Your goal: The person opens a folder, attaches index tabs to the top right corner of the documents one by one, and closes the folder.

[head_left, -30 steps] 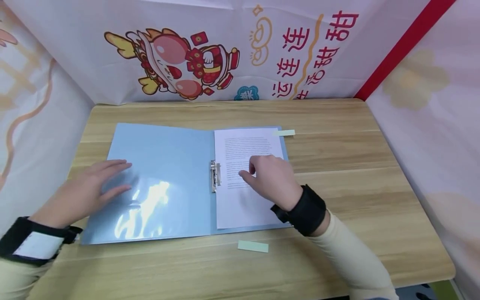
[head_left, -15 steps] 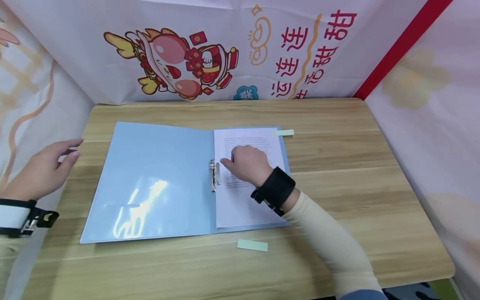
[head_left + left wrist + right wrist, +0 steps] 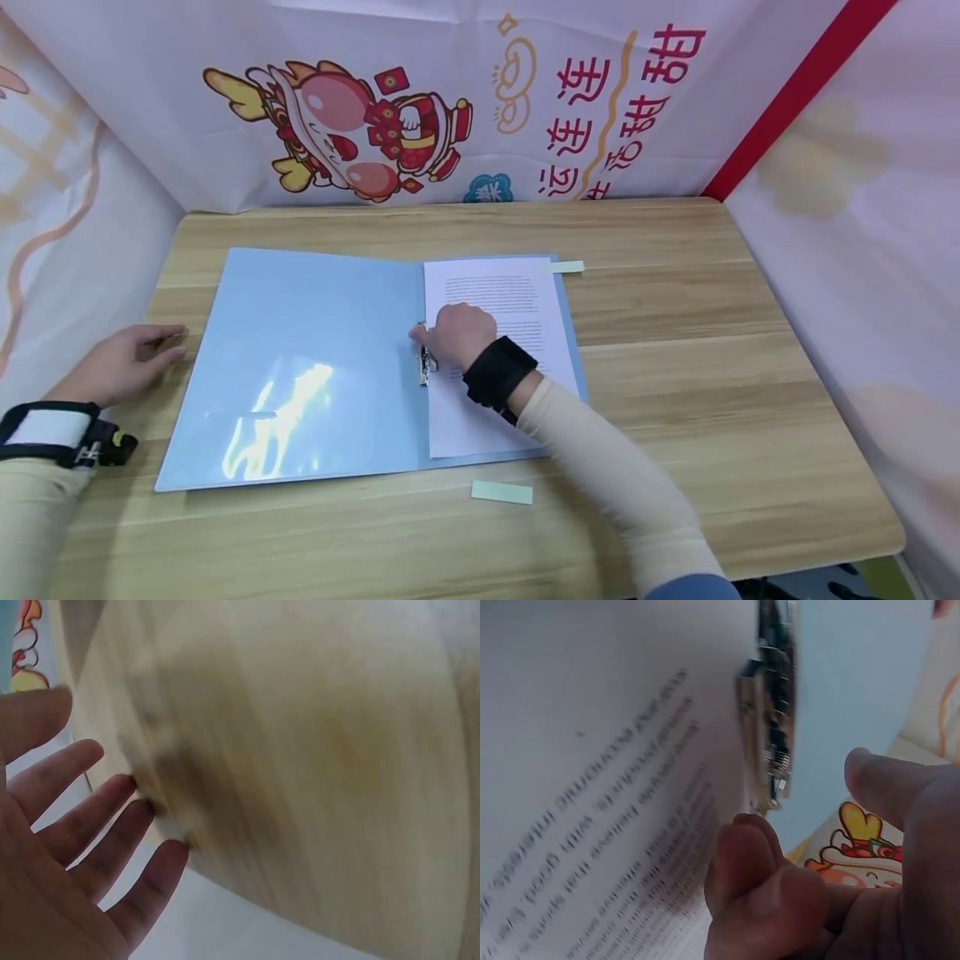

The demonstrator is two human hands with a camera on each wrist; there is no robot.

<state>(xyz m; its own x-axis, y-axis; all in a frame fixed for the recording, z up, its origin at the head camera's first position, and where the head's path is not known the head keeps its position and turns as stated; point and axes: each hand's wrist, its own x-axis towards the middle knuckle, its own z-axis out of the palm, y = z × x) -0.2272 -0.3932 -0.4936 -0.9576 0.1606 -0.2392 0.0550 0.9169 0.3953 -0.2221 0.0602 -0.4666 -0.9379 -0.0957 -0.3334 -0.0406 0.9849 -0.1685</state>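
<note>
A light blue folder [image 3: 315, 333] lies spread flat on the wooden table, with printed paper [image 3: 487, 417] on its right side. A silver metal clip [image 3: 424, 367] sits at the paper's left edge. Above the clip's upper end is my right hand [image 3: 459, 333], thumb stretched away from the curled fingers. In the right wrist view a gap shows between thumb [image 3: 885, 787] and fingers; the clip [image 3: 769, 735] lies just beyond the fingertips, with nothing gripped. My left hand [image 3: 123, 362] is by the table's left edge, beside the folder, fingers loosely extended and holding nothing.
One pale green strip [image 3: 566, 267] pokes out past the paper's upper right corner. Another green strip [image 3: 502, 492] lies on the table [image 3: 712, 375] in front of the folder. Printed white cloth [image 3: 637, 158] stands behind the table and along its sides.
My right hand has moved left across the paper to the clip. My left hand has left the folder's cover, gone left, then come slightly down and back toward the folder's edge.
</note>
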